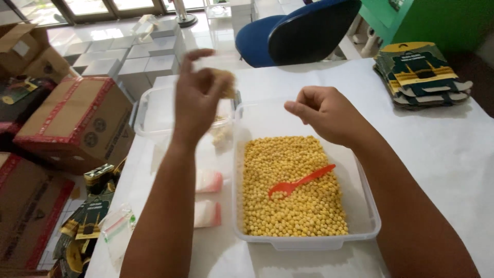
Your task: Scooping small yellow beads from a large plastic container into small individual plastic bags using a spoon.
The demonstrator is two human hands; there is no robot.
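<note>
While a small clear plastic bag (218, 69) is being pinched at its top by the left hand (198, 95), it is hanging blurred just above the left rear corner of the clear tub of yellow beans (293, 188), with a few beans showing inside it. An orange plastic spoon (301, 181) is lying on the beans, its bowl pointing toward the tub's left wall. The left hand's thumb and fingers are closing on the bag, the rest of the hand raised and half curled. The right hand (324, 113) is hovering over the tub's far end, loosely clenched, with the thumb pressing against the forefinger; whether it is gripping anything I cannot tell.

Left of the tub, two small filled pouches with red ends (208, 198) are lying on the white table (442, 149), and behind them a second clear container (154, 113) is sitting, holding a few more packets. Well to the right of the tub, a stack of green and yellow printed cartons (422, 74) is resting near the table's far edge. Beyond the tub, a blue chair (301, 31) is standing at the table. Left of the table, brown cardboard boxes (72, 123) are crowding the pale tiled floor.
</note>
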